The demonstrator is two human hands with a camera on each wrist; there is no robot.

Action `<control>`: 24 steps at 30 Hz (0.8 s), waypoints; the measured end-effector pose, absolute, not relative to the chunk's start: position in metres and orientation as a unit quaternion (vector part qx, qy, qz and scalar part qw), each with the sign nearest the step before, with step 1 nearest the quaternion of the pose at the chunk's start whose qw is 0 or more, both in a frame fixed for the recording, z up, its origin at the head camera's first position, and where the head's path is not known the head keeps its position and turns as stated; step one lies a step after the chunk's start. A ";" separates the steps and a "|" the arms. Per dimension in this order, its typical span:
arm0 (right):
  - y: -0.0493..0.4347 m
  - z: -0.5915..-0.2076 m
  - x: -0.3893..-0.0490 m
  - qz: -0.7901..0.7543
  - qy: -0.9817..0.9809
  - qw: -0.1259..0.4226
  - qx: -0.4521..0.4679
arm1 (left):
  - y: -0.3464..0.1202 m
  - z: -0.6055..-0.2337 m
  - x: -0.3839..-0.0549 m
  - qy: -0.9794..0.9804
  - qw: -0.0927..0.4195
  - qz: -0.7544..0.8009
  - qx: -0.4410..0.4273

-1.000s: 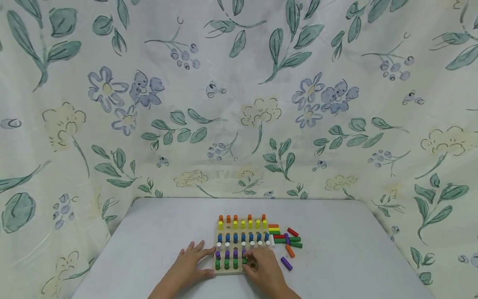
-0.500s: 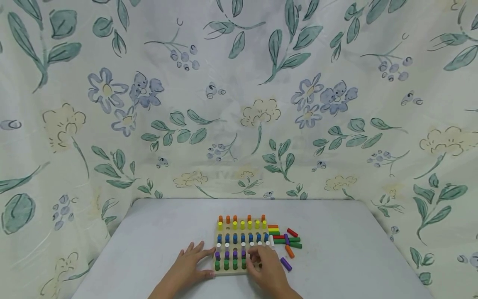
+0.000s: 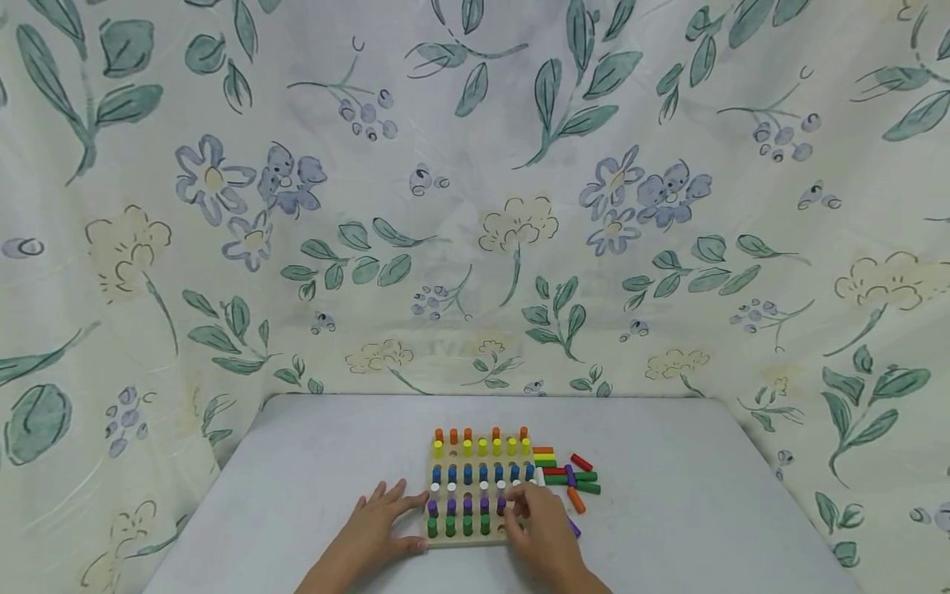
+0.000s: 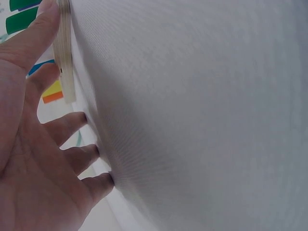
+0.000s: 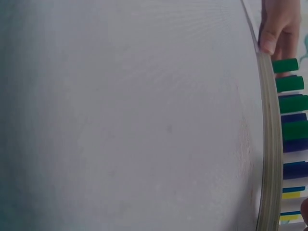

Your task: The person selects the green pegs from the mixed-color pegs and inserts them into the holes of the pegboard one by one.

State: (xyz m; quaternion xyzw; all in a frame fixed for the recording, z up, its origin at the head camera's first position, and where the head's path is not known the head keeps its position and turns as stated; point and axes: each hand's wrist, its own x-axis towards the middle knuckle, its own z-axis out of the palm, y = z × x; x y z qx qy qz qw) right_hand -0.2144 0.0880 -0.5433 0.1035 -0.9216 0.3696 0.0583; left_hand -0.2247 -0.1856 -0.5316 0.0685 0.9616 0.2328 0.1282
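Observation:
A wooden pegboard (image 3: 475, 540) stands on the white table with rows of coloured pegs in it. Beside its left edge is my left hand (image 3: 377, 526), fingers spread; the thumb and index finger touch the board's edge, while the other fingertips rest on the table. Over the right front of the board is my right hand (image 3: 545, 528), fingers bent, beside the end purple peg (image 3: 501, 505). Whether it pinches a peg is hidden in the head view. Only a sliver of a right fingertip (image 5: 305, 210) shows in the right wrist view. Several green pegs (image 3: 467, 525) line the front row.
Loose pegs lie right of the board, among them a red peg (image 3: 582, 462), an orange peg (image 3: 576, 500) and a green peg (image 3: 588, 487). A loose purple peg (image 3: 576, 529) is partly behind my right hand. A floral curtain (image 3: 445, 247) hangs behind the table.
My right hand has moved to the right from the end green peg, uncovering it and the end purple peg. My left hand stays at the board's edge.

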 end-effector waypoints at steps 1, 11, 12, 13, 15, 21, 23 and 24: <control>0.089 -0.542 -0.214 0.369 -0.922 0.057 0.102 | -0.186 -0.531 -0.225 0.961 0.128 0.233 0.069; 0.098 -0.542 -0.213 0.349 -0.933 0.062 0.070 | -0.185 -0.531 -0.225 0.962 0.129 0.231 0.071; 0.099 -0.542 -0.213 0.343 -0.934 0.067 0.070 | -0.185 -0.531 -0.226 0.962 0.129 0.232 0.070; 0.100 -0.542 -0.214 0.337 -0.936 0.074 0.071 | -0.185 -0.532 -0.226 0.961 0.128 0.233 0.071; 0.102 -0.543 -0.215 0.322 -0.939 0.089 0.077 | -0.186 -0.532 -0.226 0.961 0.127 0.233 0.074; 0.107 -0.546 -0.215 0.292 -0.943 0.121 0.101 | -0.187 -0.534 -0.227 0.961 0.124 0.235 0.078; 0.109 -0.547 -0.215 0.288 -0.944 0.127 0.104 | -0.187 -0.534 -0.227 0.961 0.124 0.236 0.077; 0.109 -0.548 -0.215 0.287 -0.944 0.128 0.104 | -0.187 -0.534 -0.226 0.961 0.124 0.236 0.076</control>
